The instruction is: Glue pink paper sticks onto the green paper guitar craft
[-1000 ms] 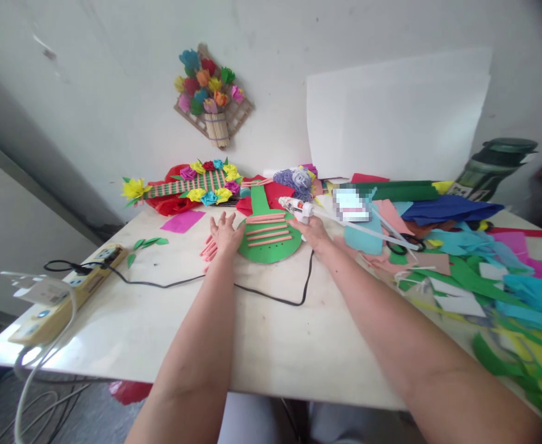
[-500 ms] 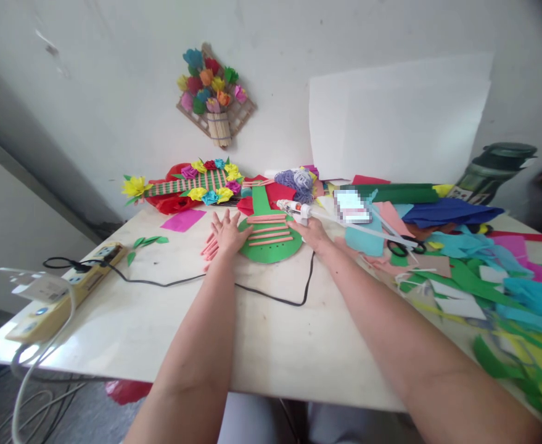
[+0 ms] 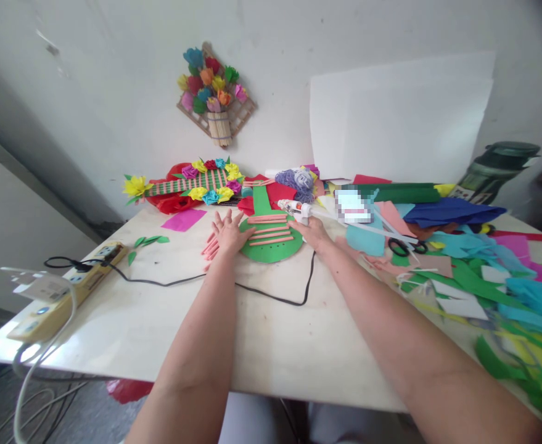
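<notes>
A green paper guitar shape [image 3: 271,246] lies flat on the white table [image 3: 261,333], with several pink paper sticks [image 3: 271,231] laid across it. My left hand [image 3: 228,231] rests open with fingers spread on the shape's left edge, over a small pile of loose pink sticks [image 3: 208,248]. My right hand [image 3: 314,233] is closed round the handle of a white glue gun [image 3: 297,208], whose nozzle points left above the top stick. The gun's black cord [image 3: 271,295] trails toward me across the table.
A yellow power strip [image 3: 67,290] with cables sits at the left edge. Black scissors [image 3: 404,246] and heaps of coloured paper scraps [image 3: 483,265] cover the right side. A finished flowered guitar [image 3: 192,185] lies at the back; a paper flower bouquet [image 3: 213,92] hangs on the wall.
Almost nothing has moved. My left hand has crept slightly right onto the green shape's edge, and the view has shifted a little.
</notes>
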The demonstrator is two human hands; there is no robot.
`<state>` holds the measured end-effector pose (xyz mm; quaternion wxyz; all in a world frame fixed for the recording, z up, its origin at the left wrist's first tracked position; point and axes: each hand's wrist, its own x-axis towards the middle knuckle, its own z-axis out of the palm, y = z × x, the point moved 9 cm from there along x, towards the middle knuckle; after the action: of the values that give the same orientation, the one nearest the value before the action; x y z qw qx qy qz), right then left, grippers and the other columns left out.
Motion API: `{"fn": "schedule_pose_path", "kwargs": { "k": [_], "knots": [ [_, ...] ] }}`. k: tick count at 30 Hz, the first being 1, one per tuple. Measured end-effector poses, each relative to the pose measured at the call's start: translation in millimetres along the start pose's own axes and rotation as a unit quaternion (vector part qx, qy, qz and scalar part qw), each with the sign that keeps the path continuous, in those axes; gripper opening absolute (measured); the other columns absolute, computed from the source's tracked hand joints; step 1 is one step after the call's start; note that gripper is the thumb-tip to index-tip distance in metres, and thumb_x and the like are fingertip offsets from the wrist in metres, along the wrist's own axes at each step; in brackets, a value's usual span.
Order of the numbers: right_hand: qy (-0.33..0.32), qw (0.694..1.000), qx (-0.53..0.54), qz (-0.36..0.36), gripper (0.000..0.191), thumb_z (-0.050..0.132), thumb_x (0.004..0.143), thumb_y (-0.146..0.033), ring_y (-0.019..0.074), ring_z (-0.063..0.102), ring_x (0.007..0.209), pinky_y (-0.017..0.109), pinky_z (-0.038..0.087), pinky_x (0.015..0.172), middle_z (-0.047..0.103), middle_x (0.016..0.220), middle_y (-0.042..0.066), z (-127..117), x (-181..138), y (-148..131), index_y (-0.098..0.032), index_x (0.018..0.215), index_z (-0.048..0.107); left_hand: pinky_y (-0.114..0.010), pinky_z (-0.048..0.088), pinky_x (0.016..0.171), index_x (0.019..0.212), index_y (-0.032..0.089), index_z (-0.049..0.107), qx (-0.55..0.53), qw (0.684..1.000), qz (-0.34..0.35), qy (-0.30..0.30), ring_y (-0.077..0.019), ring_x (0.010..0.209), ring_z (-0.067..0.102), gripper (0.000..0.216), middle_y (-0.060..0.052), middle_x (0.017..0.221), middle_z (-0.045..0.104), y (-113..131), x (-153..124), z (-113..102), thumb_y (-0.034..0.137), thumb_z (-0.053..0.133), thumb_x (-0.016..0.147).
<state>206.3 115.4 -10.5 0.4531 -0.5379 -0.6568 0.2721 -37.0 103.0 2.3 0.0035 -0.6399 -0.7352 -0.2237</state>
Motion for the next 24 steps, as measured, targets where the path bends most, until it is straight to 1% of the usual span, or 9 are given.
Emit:
{"fn": "schedule_pose_path", "kwargs": {
  "k": [5,9,12,15,18,24],
  "knots": [
    [0.001,1.000,-0.005,0.002,0.035,0.057,0.070,-0.047,0.0215,0.060,0.081,0.031,0.044,0.071,0.067,0.081,0.007,0.4,0.0,1.1,-0.016,0.086,0.064,-0.052,0.005,0.109,0.130,0.030,0.045,-0.005,1.000,0.000,0.004,-0.0314,0.137,0.002,0.064,-0.003,0.146,0.028,-0.6,0.5,-0.5,0.055,0.055,0.072],
    [0.004,1.000,0.002,0.002,0.033,0.057,0.070,-0.045,0.0206,0.060,0.081,0.030,0.044,0.071,0.067,0.081,0.006,0.5,0.2,2.0,-0.016,0.084,0.065,-0.052,0.003,0.109,0.131,0.030,0.044,-0.022,1.000,-0.010,0.015,-0.0303,0.137,0.003,0.062,-0.002,0.146,0.029,-0.5,0.9,-2.9,0.056,0.049,0.075],
    [0.004,1.000,0.008,0.002,0.033,0.058,0.071,-0.045,0.0208,0.060,0.082,0.030,0.045,0.072,0.068,0.083,0.006,0.7,0.2,2.1,-0.017,0.086,0.065,-0.051,0.002,0.109,0.131,0.029,0.044,-0.024,0.999,-0.015,0.019,-0.0302,0.137,0.002,0.065,-0.002,0.146,0.028,4.3,0.7,-4.3,0.060,0.046,0.074],
    [0.007,1.000,0.012,-0.003,0.034,0.058,0.071,-0.045,0.0209,0.060,0.084,0.031,0.045,0.074,0.068,0.085,0.006,0.0,-0.2,0.7,-0.017,0.088,0.065,-0.052,0.002,0.109,0.131,0.028,0.044,-0.017,0.999,-0.013,0.026,-0.0318,0.137,0.001,0.070,-0.003,0.146,0.027,12.6,0.3,-4.7,0.063,0.048,0.071],
    [0.014,1.000,0.008,-0.004,0.033,0.058,0.070,-0.045,0.0210,0.060,0.082,0.032,0.045,0.074,0.068,0.083,0.006,-1.2,-0.6,-0.2,-0.017,0.086,0.065,-0.054,0.001,0.108,0.130,0.028,0.045,-0.006,1.000,-0.013,0.027,-0.0333,0.137,0.000,0.070,-0.003,0.147,0.026,19.5,1.0,-1.4,0.063,0.051,0.069],
    [0.010,1.000,-0.001,-0.024,0.033,0.056,0.072,-0.046,0.0214,0.061,0.081,0.031,0.045,0.073,0.068,0.081,0.006,-0.3,-0.1,-2.9,-0.017,0.085,0.066,-0.054,0.002,0.108,0.128,0.029,0.047,0.008,1.000,-0.019,0.016,-0.0335,0.137,-0.002,0.071,-0.003,0.147,0.027,25.4,2.9,6.0,0.061,0.056,0.065]
  ]
}}
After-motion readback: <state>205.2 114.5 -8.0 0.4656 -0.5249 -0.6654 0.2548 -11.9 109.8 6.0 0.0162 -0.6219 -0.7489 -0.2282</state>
